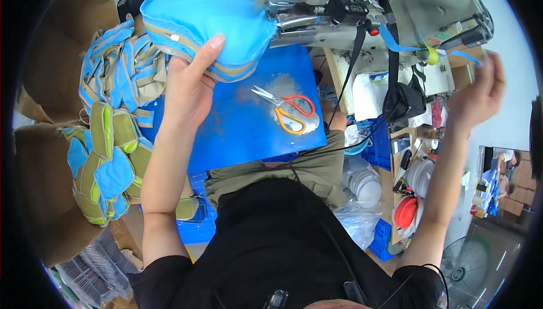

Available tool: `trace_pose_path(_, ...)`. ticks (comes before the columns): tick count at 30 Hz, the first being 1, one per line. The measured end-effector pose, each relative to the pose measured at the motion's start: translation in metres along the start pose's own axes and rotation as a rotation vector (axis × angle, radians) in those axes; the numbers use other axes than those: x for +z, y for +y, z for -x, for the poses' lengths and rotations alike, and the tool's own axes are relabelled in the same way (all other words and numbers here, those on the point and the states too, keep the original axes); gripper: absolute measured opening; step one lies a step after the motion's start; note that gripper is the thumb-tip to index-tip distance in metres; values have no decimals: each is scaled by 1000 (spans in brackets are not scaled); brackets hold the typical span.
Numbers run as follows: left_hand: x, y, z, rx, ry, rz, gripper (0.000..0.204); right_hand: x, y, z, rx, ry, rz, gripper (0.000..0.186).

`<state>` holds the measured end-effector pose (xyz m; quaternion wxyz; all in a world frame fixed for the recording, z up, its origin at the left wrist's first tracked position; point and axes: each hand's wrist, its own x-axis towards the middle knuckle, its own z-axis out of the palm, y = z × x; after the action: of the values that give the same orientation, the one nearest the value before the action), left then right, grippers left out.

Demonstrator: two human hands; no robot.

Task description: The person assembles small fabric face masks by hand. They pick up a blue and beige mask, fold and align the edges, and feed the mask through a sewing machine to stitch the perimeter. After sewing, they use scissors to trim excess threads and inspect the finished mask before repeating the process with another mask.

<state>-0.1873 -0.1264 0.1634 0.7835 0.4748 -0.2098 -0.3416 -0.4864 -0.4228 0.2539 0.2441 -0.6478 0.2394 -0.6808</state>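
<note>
My left hand [191,83] grips a bright blue fabric pouch [209,12] with tan edging, its thumb on top and the other fingers mostly hidden underneath. The pouch is held up beside the metal sewing machine [314,26], over the blue tabletop [226,134]. Out to the right, my right hand [478,97] pinches the end of a narrow blue ribbon [393,40], which runs from the machine past a yellow-green ring [432,55]. Scissors [281,104] with one red and one orange handle lie spread on the tabletop.
Striped blue and tan fabric pieces [127,74] pile up at the left, above a heap of olive and blue pouches [104,167], beside cardboard boxes [42,167]. Black straps and a black bag [404,102] hang right of the machine. A fan [466,261] stands at lower right.
</note>
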Motion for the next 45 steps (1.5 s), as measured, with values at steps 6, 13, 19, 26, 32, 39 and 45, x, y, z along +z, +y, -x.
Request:
trace_pose_path(6,-5,-13,4,-3,12,126,54,-56,76,-184,-90,-14,345,44)
trace_pose_path(13,-12,-26,12,9,120,99,59,-75,203,-295,615,-278,355,53)
trace_pose_path(19,-64,-57,48,57,303,166,61,-94,197,-232,457,-54,117,48)
trace_pose_path(26,-100,-77,84,-5,316,275,56,-7,57,154,95,-739,744,24)
trace_pose_path(32,-100,-67,80,-196,320,552,40,58,57,289,235,-1387,436,65)
trace_pose_path(39,-105,-66,77,-254,295,720,37,57,68,297,768,-1418,95,80)
trace_pose_path(45,-109,-70,71,-326,240,872,35,73,-13,252,702,-1212,-99,69)
